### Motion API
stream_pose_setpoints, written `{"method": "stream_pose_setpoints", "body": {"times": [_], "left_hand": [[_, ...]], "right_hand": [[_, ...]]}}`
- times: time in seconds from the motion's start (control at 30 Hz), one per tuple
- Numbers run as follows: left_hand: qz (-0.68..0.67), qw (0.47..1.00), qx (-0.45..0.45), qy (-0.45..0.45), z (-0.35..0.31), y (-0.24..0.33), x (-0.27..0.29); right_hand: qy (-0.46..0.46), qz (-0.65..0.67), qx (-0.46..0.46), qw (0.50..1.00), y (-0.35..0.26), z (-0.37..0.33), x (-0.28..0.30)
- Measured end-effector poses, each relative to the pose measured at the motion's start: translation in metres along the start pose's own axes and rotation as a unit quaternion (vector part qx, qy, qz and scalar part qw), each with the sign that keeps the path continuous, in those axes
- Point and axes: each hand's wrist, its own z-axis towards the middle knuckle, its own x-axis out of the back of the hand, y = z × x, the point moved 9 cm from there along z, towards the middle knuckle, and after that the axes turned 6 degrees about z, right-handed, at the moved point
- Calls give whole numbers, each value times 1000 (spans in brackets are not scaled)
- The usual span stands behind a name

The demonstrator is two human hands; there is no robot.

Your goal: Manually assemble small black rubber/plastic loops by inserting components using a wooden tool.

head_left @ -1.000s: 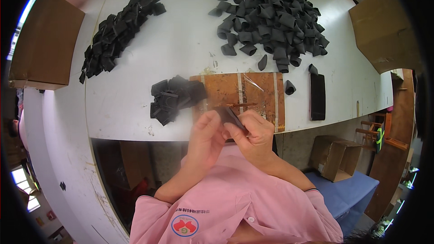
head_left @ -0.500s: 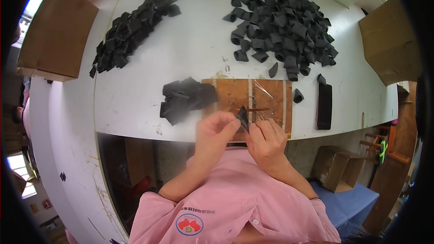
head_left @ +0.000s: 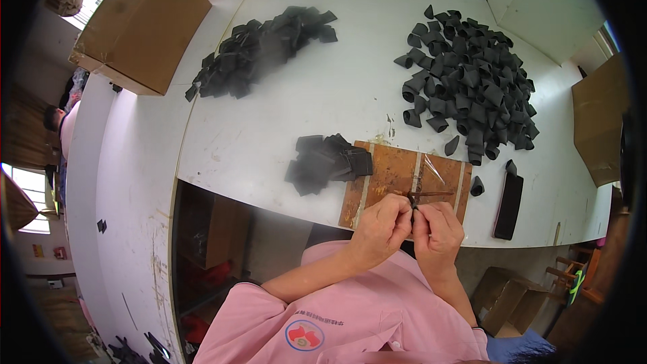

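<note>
Both hands meet over the near part of a brown wooden board (head_left: 383, 170) with pale strips. My left hand (head_left: 383, 229) pinches a small black sheet piece (head_left: 413, 203) between thumb and fingers. From the other side my right hand (head_left: 438, 232) grips the same piece, fingers curled. Most of the piece is hidden by the fingertips; only a narrow dark part shows. Just beyond the fingertips lies a thin brown stick (head_left: 437, 193) on the board. Left of the board, a heap of flat black pieces (head_left: 320, 165) overlaps its edge.
A large pile of rolled, cone-like black pieces (head_left: 472, 87) lies far right, another heap of flat black pieces (head_left: 259, 50) far left. A black phone-like slab (head_left: 508, 206) and one rolled piece (head_left: 477, 186) lie right of the board. Cardboard boxes (head_left: 145, 27) flank the white table (head_left: 323, 87).
My hands have drawn closer together, and the black piece, earlier showing as a pointed shape, is now mostly covered by fingers. The whole view has shifted, so the table appears farther right and lower.
</note>
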Motion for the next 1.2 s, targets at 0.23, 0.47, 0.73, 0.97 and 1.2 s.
{"method": "stream_pose_setpoints", "body": {"times": [0.23, 0.47, 0.73, 0.97, 1.2], "left_hand": [[-303, 899, 310, 66, -10, -53, -18], [-558, 742, 343, -145, -10, -17, -32], [-79, 989, 119, 28, 1, 9, 7], [-820, 473, 240, -216, 24, 38, -25], [-626, 695, 333, -115, 11, -20, -35]], "right_hand": [[39, -152, 26, 987, 4, -2, -6], [13, 199, -212, 957, 39, -1, 8], [-128, 690, -384, 600, 27, -23, -33], [-178, 512, -249, 803, -4, 39, -2], [-208, 537, -264, 774, 35, 28, -26]]}}
